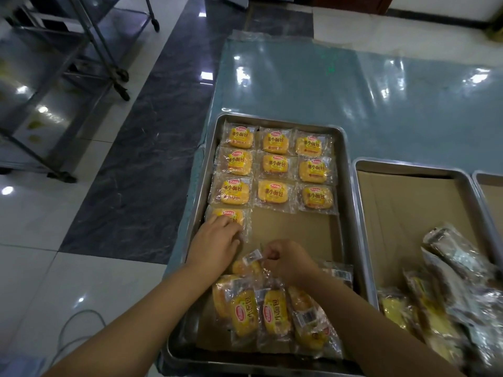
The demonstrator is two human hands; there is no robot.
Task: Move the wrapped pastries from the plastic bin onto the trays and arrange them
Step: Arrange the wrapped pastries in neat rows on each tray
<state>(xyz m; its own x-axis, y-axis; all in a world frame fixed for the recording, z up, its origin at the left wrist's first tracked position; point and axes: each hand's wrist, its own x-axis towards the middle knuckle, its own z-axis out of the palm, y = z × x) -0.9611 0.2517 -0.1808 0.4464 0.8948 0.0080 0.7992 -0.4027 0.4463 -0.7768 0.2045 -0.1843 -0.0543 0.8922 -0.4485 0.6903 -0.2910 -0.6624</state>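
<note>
A steel tray [349, 186] lined with cardboard holds several yellow wrapped pastries in neat rows of three [275, 164]. My left hand [217, 240] lies with straight fingers on a pastry [228, 214] that starts the fourth row at the left. My right hand [285, 259] pinches the wrapper edge of another pastry [246, 265] just below the rows. A loose heap of wrapped pastries [272, 311] lies at the near end of the same tray.
A second cardboard-lined tray [402, 202] stands to the right, with a pile of wrapped pastries [446, 289] at its near end. A third tray's edge [487, 183] shows at far right. A glass-topped table [326, 85] stretches behind. Metal racks [54, 77] stand on the tiled floor at left.
</note>
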